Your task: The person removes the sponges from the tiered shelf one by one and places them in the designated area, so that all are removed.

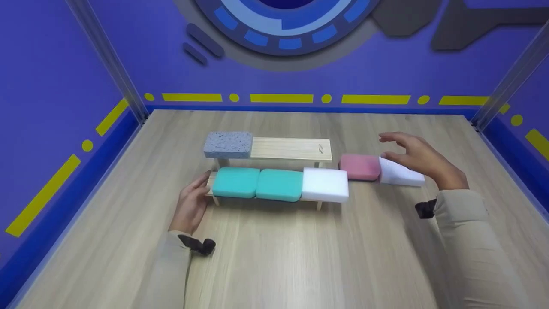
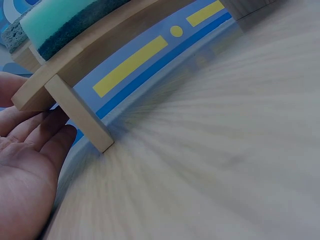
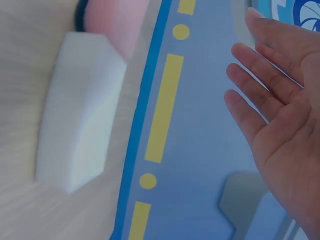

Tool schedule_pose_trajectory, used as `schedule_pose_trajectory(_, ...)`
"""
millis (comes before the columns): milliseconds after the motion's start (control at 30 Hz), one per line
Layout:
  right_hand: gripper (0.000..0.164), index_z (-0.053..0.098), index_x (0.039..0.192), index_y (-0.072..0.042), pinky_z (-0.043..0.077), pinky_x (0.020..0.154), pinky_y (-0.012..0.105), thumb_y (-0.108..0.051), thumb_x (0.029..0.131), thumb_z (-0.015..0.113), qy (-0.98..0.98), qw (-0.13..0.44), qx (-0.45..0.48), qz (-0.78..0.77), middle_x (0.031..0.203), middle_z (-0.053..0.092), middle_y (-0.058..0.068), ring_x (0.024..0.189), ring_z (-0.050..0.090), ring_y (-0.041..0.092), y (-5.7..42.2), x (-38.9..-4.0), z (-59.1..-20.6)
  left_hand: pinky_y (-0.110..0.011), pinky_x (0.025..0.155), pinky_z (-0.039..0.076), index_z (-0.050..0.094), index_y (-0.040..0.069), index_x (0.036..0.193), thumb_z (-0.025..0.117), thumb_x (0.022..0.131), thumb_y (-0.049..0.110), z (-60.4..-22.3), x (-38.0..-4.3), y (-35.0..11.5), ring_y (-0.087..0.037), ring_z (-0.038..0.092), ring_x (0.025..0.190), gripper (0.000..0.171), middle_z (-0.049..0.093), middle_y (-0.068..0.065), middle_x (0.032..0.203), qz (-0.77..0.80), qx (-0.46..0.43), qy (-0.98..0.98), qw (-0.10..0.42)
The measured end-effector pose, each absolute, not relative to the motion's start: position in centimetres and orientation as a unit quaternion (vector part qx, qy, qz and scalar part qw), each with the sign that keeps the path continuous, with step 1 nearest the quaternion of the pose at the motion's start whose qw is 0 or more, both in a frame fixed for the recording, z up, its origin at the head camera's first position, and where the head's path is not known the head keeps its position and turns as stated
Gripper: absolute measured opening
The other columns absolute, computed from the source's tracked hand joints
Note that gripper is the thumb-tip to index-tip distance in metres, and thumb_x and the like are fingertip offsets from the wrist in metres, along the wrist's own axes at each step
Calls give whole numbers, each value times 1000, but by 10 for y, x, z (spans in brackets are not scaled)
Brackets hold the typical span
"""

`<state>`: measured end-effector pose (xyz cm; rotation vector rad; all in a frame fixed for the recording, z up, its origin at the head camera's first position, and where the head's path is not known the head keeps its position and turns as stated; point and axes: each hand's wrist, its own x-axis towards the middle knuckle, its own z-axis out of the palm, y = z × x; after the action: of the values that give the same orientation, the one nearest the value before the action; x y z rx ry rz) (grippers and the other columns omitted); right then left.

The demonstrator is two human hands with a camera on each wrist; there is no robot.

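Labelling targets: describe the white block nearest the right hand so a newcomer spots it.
On the wooden table, look right of the two-tier rack. Two blocks lie on the tabletop under the open right hand: the white block is the outer one, beside the pink block, off the rack.

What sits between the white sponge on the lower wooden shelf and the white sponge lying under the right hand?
A pink sponge lies on the table between the shelf's white sponge and the loose white sponge below the right hand. The head view shows it.
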<state>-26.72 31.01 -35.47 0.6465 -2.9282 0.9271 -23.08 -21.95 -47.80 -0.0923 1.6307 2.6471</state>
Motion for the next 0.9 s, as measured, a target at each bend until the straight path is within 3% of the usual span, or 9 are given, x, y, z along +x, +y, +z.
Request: schedule_pose_trajectory(900,54,46,141,-3,31,113,53,-25,94,62,-913,-20,260,315,142,50,18,136,40,40,219,-283,-316,-33,122,5,21,-11,147,37,93,-9,-477,-229,-219,-23,7,150,56,15,-16,160,849,-25,527,16)
